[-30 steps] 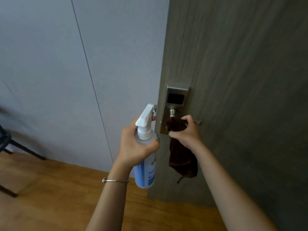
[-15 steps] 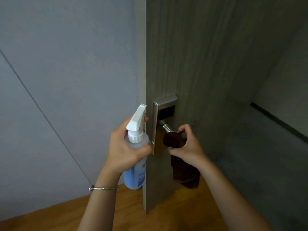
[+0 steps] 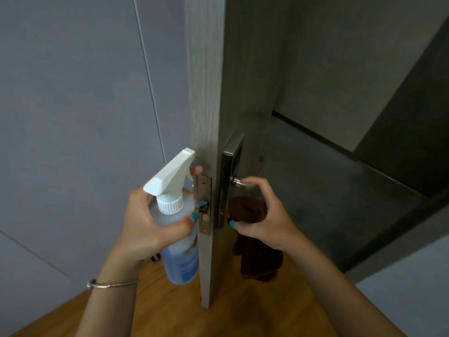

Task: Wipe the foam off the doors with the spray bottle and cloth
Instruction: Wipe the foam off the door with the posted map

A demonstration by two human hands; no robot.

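A grey wood-grain door [image 3: 206, 93] stands edge-on in front of me, its latch plate [image 3: 204, 203] facing me. My left hand [image 3: 150, 224] grips a clear spray bottle [image 3: 177, 242] with a white trigger head and blue label, held against the door's edge on the left side. My right hand [image 3: 262, 215] holds a dark brown cloth [image 3: 250, 229] and curls round the metal lever handle [image 3: 239, 182] on the door's right face, below a steel lock plate [image 3: 230, 152]. The cloth hangs down under my hand. No foam is visible on the door.
A pale grey panelled wall [image 3: 85, 117] fills the left. Wooden floor [image 3: 170, 310] lies below. Behind the door a dark grey floor [image 3: 328, 190] and a dim room open to the right, with a grey wall corner [image 3: 413, 295] at lower right.
The door has swung open from nearly face-on to edge-on, showing the room behind it. Both hands stayed at the handle, moving with the door.
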